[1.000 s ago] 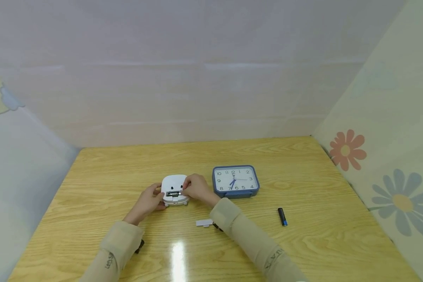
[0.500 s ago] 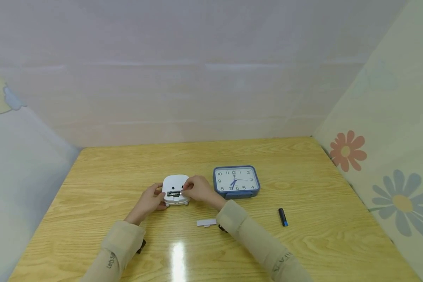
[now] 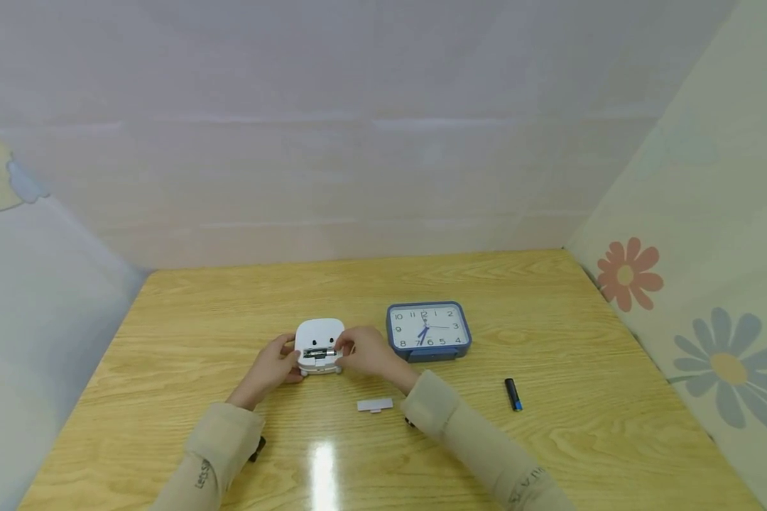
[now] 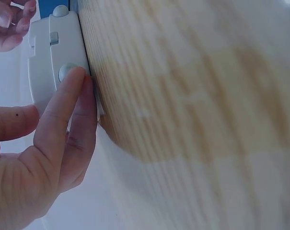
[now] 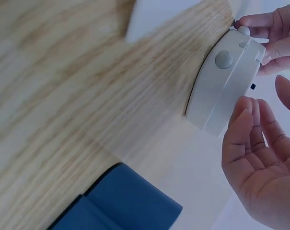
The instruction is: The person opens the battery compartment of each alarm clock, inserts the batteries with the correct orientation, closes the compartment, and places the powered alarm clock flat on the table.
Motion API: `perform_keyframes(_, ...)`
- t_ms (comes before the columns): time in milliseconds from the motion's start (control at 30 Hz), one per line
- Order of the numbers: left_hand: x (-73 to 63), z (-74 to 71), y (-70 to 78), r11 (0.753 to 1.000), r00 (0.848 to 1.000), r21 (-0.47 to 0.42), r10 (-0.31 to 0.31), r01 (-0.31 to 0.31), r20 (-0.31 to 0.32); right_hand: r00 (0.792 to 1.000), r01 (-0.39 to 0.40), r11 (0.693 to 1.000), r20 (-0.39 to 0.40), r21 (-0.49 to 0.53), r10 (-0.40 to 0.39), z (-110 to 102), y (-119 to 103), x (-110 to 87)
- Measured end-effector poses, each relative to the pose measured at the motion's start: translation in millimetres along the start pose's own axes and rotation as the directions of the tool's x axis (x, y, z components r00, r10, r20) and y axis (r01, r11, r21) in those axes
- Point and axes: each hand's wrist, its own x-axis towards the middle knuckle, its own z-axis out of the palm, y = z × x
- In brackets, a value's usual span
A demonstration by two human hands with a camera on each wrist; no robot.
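Observation:
A small white alarm clock [image 3: 319, 332] lies face down, its feet toward me and its back compartment uncovered. Inside that compartment is a battery [image 3: 319, 353]; how firmly it sits I cannot tell. My left hand [image 3: 273, 365] grips the clock's left side, thumb on the upper side and fingers at the lower edge by a round foot [image 4: 67, 72]. At the clock's right side hovers my right hand [image 3: 369, 353]. In the right wrist view its thumb [image 5: 287, 93] stands apart from the loosely bent fingers, with nothing between them.
A blue desk clock [image 3: 429, 331] stands right of the white one. Nearer me lies a white battery cover [image 3: 375, 405], with a small dark item [image 3: 410, 422] partly under my right sleeve. A black battery with a blue end [image 3: 513, 394] lies farther right. Another dark item [image 3: 258, 448] shows beside my left sleeve.
My right hand has drawn back slightly right and toward me from the compartment, uncovering more of the battery. The left hand keeps its grip on the white alarm clock.

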Motion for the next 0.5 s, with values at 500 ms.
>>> perform_keyframes(500, 0.8, -0.1, 0.3, 1.0, 1.0, -0.003, -0.011, 0.011, -0.002, 0.997, 0.017, 0.985, 0.077, -0.171, -0.004, -5.7, -9.4, -22.0)
